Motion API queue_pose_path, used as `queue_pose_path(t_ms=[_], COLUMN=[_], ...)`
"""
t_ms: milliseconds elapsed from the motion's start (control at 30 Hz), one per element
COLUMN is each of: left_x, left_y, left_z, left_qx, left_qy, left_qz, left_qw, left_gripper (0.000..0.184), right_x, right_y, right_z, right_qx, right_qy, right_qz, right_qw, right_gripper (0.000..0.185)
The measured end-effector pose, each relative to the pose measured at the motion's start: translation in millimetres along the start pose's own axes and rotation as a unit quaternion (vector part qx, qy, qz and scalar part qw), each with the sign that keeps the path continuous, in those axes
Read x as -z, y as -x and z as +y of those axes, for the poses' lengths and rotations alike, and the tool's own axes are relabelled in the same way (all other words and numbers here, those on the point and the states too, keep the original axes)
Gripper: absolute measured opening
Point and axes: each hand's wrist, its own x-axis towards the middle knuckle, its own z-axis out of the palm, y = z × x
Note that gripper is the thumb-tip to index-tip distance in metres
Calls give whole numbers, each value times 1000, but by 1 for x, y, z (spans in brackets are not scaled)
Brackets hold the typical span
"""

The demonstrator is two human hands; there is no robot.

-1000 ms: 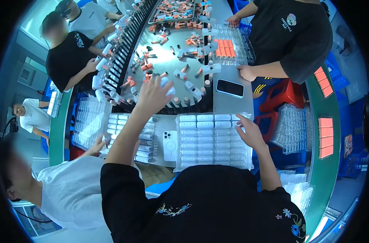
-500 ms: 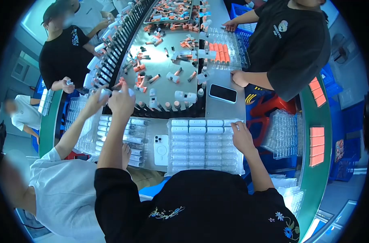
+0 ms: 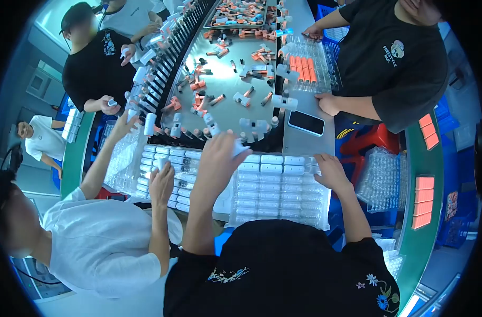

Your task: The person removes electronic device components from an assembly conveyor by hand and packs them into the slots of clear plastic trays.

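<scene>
My left hand (image 3: 219, 161) is closed around a small white plastic device (image 3: 241, 148), partly hidden by the fingers, above the back left part of a clear plastic tray (image 3: 281, 215). White oblong devices (image 3: 272, 168) fill most of the tray's back rows; the front rows show pale through the plastic. At the tray's back right corner, my right hand (image 3: 333, 173) rests with thumb and fingers apart beside a clear compartment. Just beyond the tray, more white devices (image 3: 212, 126) lie at the near edge of the lit work surface (image 3: 227, 108).
Orange and black parts (image 3: 244, 99) lie scattered on the lit surface. A slotted rail (image 3: 169, 58) runs along its left. A phone (image 3: 306, 123) lies at right. The co-worker's hands (image 3: 161, 182) are left of mine, over another filled tray (image 3: 145, 182). A red stool (image 3: 375, 140) stands right.
My left hand has come back from the rail on the left to above my tray, carrying a white device. My right hand stays at the tray's corner. The neighbouring co-worker's hands have separated.
</scene>
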Motion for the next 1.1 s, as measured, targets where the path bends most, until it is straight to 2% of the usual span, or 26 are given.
queue_pose_path(t_ms=[67, 100, 167, 200, 233, 300, 400, 433, 533, 567, 633, 667, 700, 767, 833, 867, 900, 933, 967, 1000, 1067, 1100], left_x=[-9, -17, -31, -26, -35, -58, -76, -77, -67, -57, -59, -81, -98, -125, -158, -173, -172, -171, -168, -167, -164, -162], left_y=[-29, -39, -52, -63, -67, -66, -54, -47, -16, -7, 17, 38, 54, 66, 85, 94, 92, 90, 89, 90, 90, 87], left_z=[-8, -25, -52, -51, -59, -81, -78, -73, -81, -70, -64, -72, -65, -55, -58, -62, -58, -56, -54, -56, -60, -62], left_qx=[-125, -132, -132, 17, 17, 159, 272, 274, 306, 359, 349, 295, 199, 157, 91, 77, 77, 93, 108, 107, 78, 73], left_qy=[-61, -93, -71, -43, -43, -92, -144, -176, -117, -87, -109, -16, 47, 76, 8, -14, -12, -20, -29, -32, -58, -62], left_qz=[13, -19, -39, -182, -181, -223, -82, -19, 33, 12, -133, -141, -71, -141, -180, -153, -151, -150, -152, -156, -129, -134], left_qw=[990, 987, 988, 982, 982, 957, 948, 945, 944, 929, 921, 945, 976, 975, 979, 985, 985, 984, 982, 981, 987, 986], left_gripper=[35, 44, 38, 38, 38, 39, 42, 42, 43, 42, 38, 32, 30, 47, 53, 55, 55, 56, 56, 56, 47, 47], right_x=[25, 29, 66, 81, 89, 100, 124, 125, 74, 62, 65, 60, 58, 58, 30, 29, 42, 55, 44, 40, 14, 42], right_y=[5, 6, 3, -3, -13, -40, -90, -110, -156, -162, -140, -132, -123, -108, -102, -95, -93, -92, -103, -115, -159, -156], right_z=[-14, -17, -39, -48, -48, -50, -65, -73, -84, -94, -113, -120, -123, -129, -102, -98, -104, -109, -104, -99, -84, -108], right_qx=[-11, 17, 27, 34, 38, 46, 96, 89, 47, -35, -44, -39, -37, -13, 106, 114, -8, -131, -129, -128, -118, -120], right_qy=[-92, -111, -154, -203, -187, -154, -11, 19, 63, -50, 1, -29, -25, -77, -180, -201, -323, -436, -451, -440, -316, -284], right_qz=[19, 73, 108, 141, 178, 258, 334, 313, 220, 144, 138, 153, 151, 142, 150, 196, 153, 105, 212, 257, 312, 264], right_qw=[996, 991, 982, 968, 965, 953, 938, 946, 972, 988, 989, 987, 988, 987, 966, 953, 934, 884, 857, 851, 888, 914], right_gripper=[63, 69, 68, 67, 65, 58, 50, 50, 53, 59, 64, 69, 69, 70, 64, 49, 44, 40, 35, 41, 48, 51])
